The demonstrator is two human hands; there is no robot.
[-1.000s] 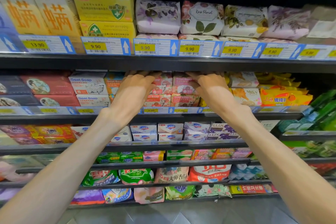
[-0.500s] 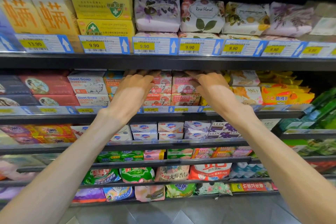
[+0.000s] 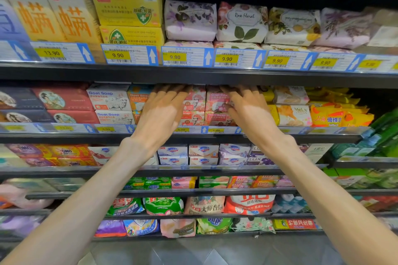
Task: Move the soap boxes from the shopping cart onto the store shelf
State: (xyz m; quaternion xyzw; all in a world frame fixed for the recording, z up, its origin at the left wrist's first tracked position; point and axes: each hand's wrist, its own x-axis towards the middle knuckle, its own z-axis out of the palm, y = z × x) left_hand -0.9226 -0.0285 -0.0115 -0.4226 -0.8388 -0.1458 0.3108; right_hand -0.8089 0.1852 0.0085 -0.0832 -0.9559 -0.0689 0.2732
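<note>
Pink Goat Soap boxes (image 3: 216, 101) stand stacked two high on the second shelf (image 3: 64, 135), under the shelf above. My left hand (image 3: 162, 112) lies flat against the left part of this stack, fingers stretched out and apart, and hides the boxes behind it. My right hand (image 3: 251, 112) rests on the right side of the stack, fingers spread too. Between the hands more pink boxes (image 3: 195, 103) show. The fingertips of both hands reach into the shadow under the upper shelf edge. The shopping cart is out of view.
White Goat Soap boxes (image 3: 109, 99) and orange ones (image 3: 137, 98) stand left of my left hand. Yellow MeLy packs (image 3: 294, 114) sit to the right. The upper shelf edge (image 3: 193, 75) hangs low over the stack. Lower shelves hold more soap and detergent bags.
Both hands stay on the pink boxes and have hardly moved. The view has shifted only slightly.
</note>
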